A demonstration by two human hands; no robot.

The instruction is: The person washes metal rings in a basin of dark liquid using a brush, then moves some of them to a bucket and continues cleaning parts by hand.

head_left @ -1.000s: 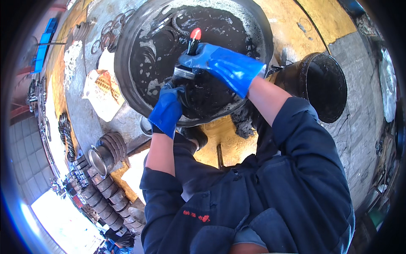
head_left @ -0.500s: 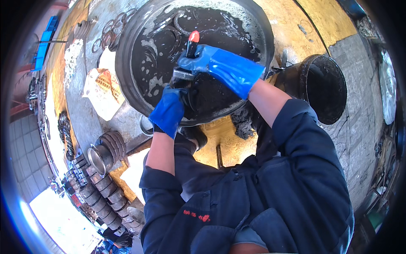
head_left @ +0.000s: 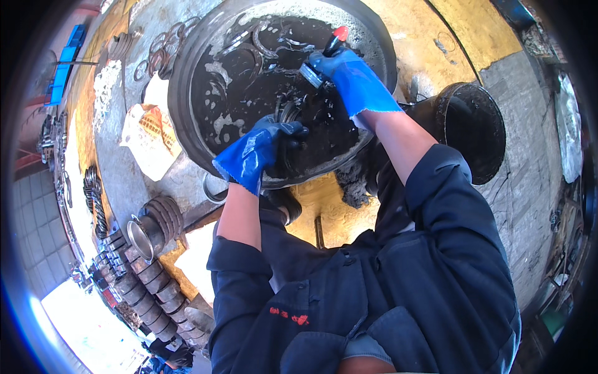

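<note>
— Where are the hands?
— Both inside the round basin [head_left: 187, 93] of dark liquid. Left hand [head_left: 261, 149], near rim, fingers curled around a metal ring [head_left: 288, 112]; right hand [head_left: 352, 81], far right, fingers wrapped on a red-tipped brush [head_left: 324, 56].
— Room?
— Open liquid far left.

Both gloved hands [head_left: 260, 151] [head_left: 349, 78] closed, arms extended.

My right hand [head_left: 355, 81] grips a brush [head_left: 324, 56] with a black handle and red tip, bristles down in the round basin [head_left: 187, 93] of black, foamy liquid. My left hand [head_left: 258, 153] holds a dark metal ring [head_left: 286, 115] upright in it.
</note>
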